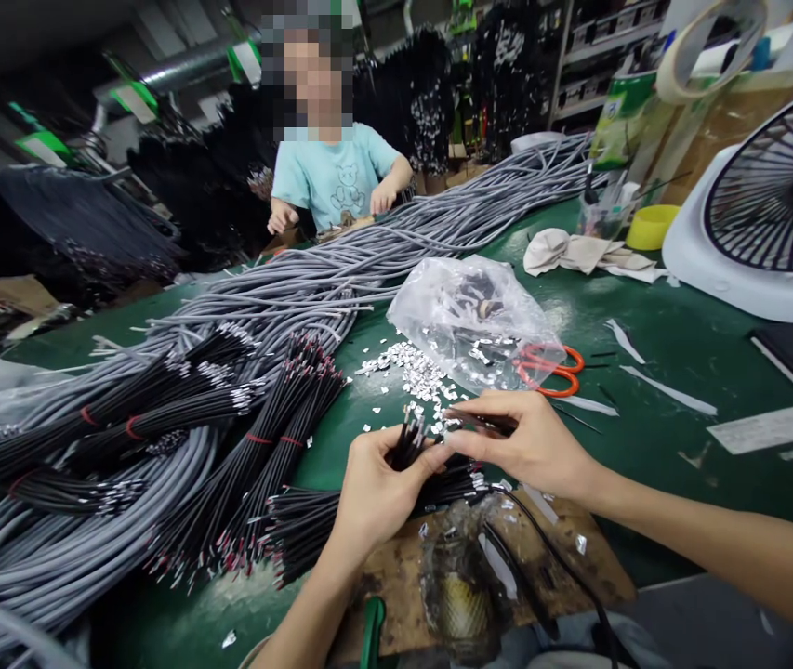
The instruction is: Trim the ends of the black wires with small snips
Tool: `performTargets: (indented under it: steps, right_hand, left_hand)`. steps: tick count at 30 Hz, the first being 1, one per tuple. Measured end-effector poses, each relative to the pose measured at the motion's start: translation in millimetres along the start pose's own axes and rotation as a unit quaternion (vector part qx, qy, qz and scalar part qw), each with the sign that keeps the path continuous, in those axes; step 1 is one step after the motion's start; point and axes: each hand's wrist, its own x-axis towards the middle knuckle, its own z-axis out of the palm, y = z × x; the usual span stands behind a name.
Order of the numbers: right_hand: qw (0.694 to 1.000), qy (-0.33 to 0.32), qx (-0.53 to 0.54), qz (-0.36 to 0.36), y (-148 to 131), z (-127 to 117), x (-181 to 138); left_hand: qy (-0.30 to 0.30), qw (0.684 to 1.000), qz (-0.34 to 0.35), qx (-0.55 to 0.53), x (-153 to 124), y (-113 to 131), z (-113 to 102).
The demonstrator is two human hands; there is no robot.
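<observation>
My left hand [375,488] is closed round a small bunch of thin black wires [408,439], their tips pointing up and away. My right hand [532,441] pinches a single black wire [483,420] that points left toward the bunch. Both hands hover over a worn brown board [577,557] at the table's near edge. Just beyond the hands lies a scatter of small silver terminals [414,372] on the green table [675,353]. More black wire bundles [257,455], tied with red bands, lie to the left.
A long mass of grey cables [340,269] runs diagonally across the table. A clear plastic bag [472,321] and orange-handled scissors [556,367] lie behind the hands. A white fan [765,204], a yellow cup [651,226] and cloth sit at right. Another person in a light blue shirt [333,177] sits at the far side.
</observation>
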Motion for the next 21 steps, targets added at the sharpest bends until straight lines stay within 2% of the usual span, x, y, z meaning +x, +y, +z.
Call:
performTargets:
  steps: [6,11,17,19,21]
  right_hand:
    - [0.997,-0.017,0.069,0.022,-2.4,5.9,-3.7]
    - [0.998,-0.015,0.056,0.022,-0.5,5.7,-4.3]
    - [0.999,-0.009,0.024,0.021,-1.5,5.7,-4.7]
    - [1.0,-0.006,0.016,0.021,-0.8,6.2,-4.7]
    - [1.0,-0.007,0.003,0.022,0.8,6.5,-3.7]
  left_hand:
    - [0.036,0.999,0.006,0.013,-1.1,-4.5,5.7]
    - [0.042,0.999,-0.001,0.004,0.0,-4.3,5.2]
    - [0.094,0.995,0.009,0.026,-0.3,-6.8,9.1]
    - [0.089,0.996,0.016,0.019,-0.2,-7.8,8.9]
    - [0.049,0.999,0.02,-0.007,-0.1,-7.9,7.3]
